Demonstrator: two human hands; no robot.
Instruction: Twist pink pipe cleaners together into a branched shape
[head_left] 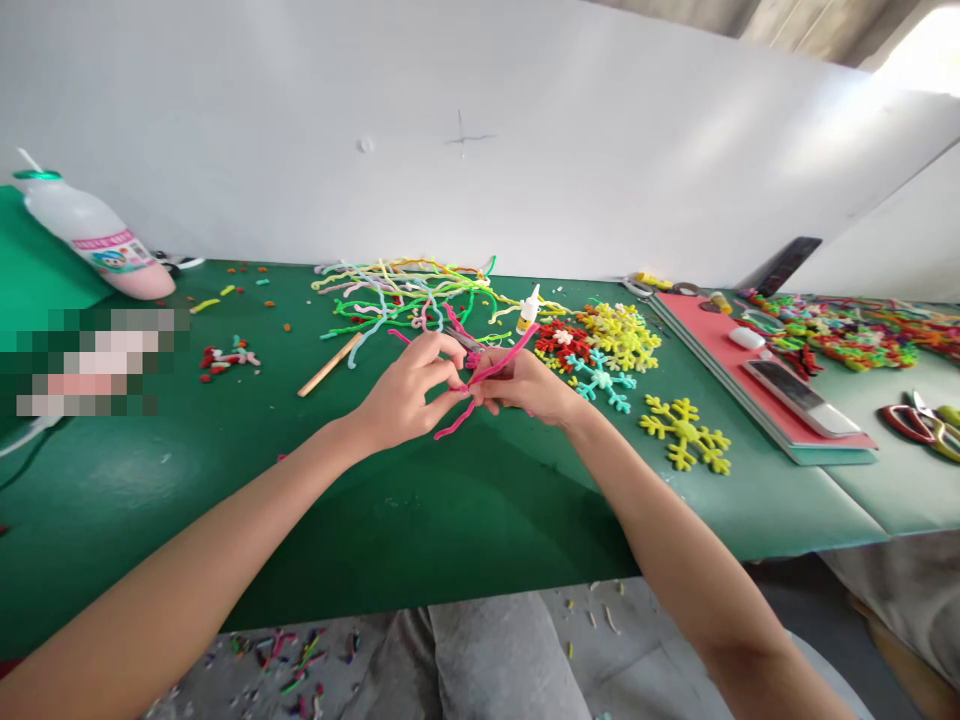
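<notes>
Pink pipe cleaners (508,357) are crossed between my two hands, with strands sticking out above and below. Thumb and fingertips of my left hand (416,392) pinch them from the left. My right hand (529,385) is closed on them from the right, its fingers partly hidden. Just behind the hands lies a dark-bladed tool (463,335), mostly hidden. A small white glue bottle (528,312) stands upright behind my right hand. Close to that hand lie a turquoise snowflake (600,380), red ones (559,340) and a pile of yellow ones (619,335).
Loose coloured pipe cleaners (397,290) spread along the wall. A wooden stick (328,365) lies left of them. A single yellow snowflake (685,432), a red folder (709,335) with a phone (799,395), and scissors (919,425) are at right. A bottle (97,235) stands tilted at left.
</notes>
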